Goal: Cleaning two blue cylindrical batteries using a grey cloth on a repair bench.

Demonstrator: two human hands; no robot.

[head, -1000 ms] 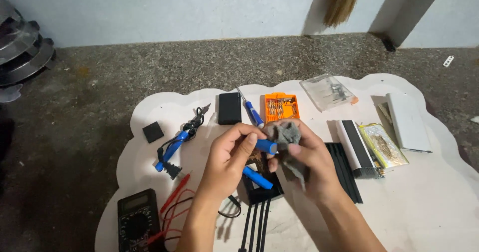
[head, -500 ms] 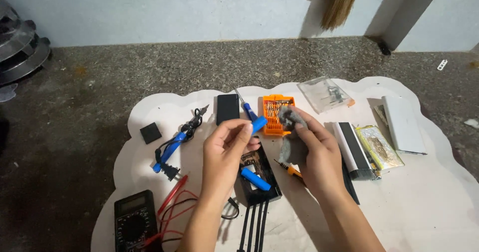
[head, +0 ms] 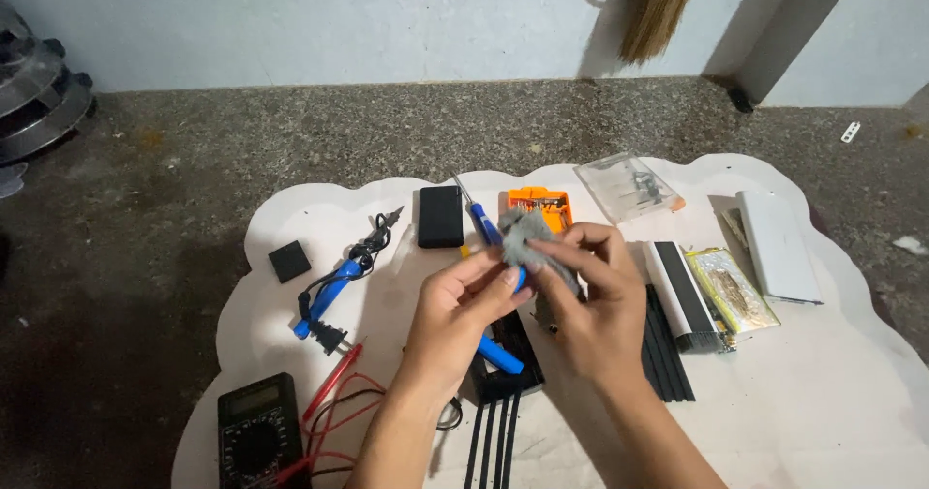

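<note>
Both hands meet over the middle of a white scalloped mat [head: 852, 392]. My left hand [head: 463, 315] pinches a small blue tool [head: 521, 278] between thumb and fingers. My right hand [head: 592, 300] holds a grey fuzzy cloth [head: 524, 233] against that tool's upper end. Under the hands lies a black rectangular device [head: 505, 373] with a blue-handled piece [head: 499, 354] resting across it. A blue screwdriver [head: 478, 218] lies just beyond the hands.
On the mat: an orange bit case [head: 540, 207], a black box [head: 440, 216], a blue soldering iron with plug [head: 334, 291], a small black square [head: 289, 261], a multimeter with red leads [head: 256, 431], a clear plastic box [head: 629, 185], black strips [head: 668, 354], a white slab [head: 774, 247]. Rough grey floor surrounds it.
The hands have shifted slightly up and closer together, with the grey cloth now held above the blue tool. The camera view has shifted a little.
</note>
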